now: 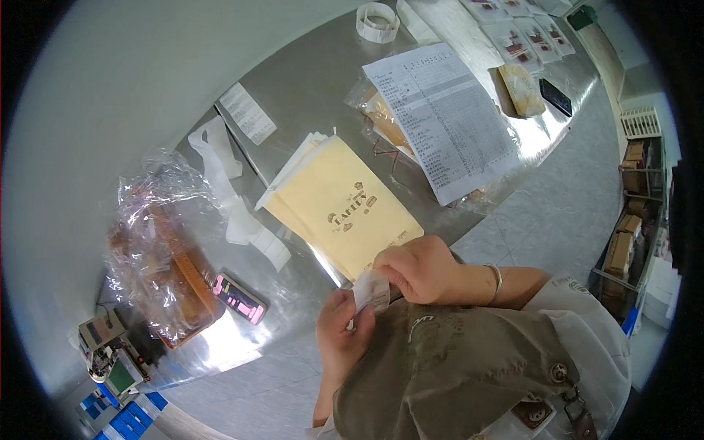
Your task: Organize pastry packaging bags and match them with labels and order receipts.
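Close to the apron, my left hand (345,324) and my right hand (419,269) both pinch a small piece of whitish, translucent film or paper (372,292) between them. Just beyond the hands lies a stack of yellow paper bakery bags (341,203) with brown print, on the steel table (308,82). Strips of white labels (242,220) curl to the left of the bags. A printed sheet with a table of text (445,121) rests on plastic-wrapped items to the right of the bags.
At left, clear plastic bags cover an orange-brown tray (190,275), with a phone (240,298) beside it. A label roll (377,23), a receipt (248,113), a filled packet (521,91) and a dark phone (555,98) lie farther back. A shelf rack with boxes (621,253) stands right.
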Demonstrator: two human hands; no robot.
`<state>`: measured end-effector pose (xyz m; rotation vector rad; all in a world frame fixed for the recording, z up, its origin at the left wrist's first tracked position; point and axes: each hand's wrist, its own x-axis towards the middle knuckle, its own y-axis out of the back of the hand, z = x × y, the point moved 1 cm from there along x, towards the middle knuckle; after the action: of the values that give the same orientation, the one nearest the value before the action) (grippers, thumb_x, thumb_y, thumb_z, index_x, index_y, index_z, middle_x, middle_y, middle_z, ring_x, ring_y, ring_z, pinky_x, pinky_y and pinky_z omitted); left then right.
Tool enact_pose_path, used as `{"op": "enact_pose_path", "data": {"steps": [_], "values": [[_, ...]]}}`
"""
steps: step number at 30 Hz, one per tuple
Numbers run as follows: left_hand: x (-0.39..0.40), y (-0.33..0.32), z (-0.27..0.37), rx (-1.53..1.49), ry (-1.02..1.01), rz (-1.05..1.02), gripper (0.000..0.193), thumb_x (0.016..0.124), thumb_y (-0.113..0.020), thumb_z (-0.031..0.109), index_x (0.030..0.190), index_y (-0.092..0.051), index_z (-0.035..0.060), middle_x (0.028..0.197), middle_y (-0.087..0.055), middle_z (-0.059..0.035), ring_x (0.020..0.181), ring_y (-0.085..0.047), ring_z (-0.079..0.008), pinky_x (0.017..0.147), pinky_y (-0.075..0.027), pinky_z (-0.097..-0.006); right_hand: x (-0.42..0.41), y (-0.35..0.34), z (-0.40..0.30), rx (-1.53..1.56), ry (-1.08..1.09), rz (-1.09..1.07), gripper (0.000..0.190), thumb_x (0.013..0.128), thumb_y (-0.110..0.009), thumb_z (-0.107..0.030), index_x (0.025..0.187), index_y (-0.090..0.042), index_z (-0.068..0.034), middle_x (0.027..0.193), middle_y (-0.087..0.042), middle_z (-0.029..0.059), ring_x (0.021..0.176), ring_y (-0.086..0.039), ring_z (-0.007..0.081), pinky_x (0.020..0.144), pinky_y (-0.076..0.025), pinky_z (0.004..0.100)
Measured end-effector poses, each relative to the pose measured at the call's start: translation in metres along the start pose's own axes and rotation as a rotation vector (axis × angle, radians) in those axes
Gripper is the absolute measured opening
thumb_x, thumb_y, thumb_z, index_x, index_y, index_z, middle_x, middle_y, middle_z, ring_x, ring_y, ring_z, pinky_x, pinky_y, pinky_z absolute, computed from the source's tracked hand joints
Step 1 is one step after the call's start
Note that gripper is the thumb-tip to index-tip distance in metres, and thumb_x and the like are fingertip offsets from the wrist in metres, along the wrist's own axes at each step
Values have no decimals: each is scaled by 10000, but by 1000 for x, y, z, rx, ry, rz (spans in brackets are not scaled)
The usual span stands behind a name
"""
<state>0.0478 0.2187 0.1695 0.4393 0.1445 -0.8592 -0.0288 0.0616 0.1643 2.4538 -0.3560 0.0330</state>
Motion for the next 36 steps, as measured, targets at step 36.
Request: {"op": "enact_pose_path", "data": {"steps": [36], "values": [[5, 8, -25, 136, 61, -56, 329, 703, -622, 103, 1027, -572, 71, 714, -569, -107, 594, -518, -180, 556, -402, -282, 10, -9, 32, 153, -24, 41, 56, 752, -561, -104, 760, -532, -57, 754, -564, 77, 660, -566, 208, 569, -435, 307]]}}
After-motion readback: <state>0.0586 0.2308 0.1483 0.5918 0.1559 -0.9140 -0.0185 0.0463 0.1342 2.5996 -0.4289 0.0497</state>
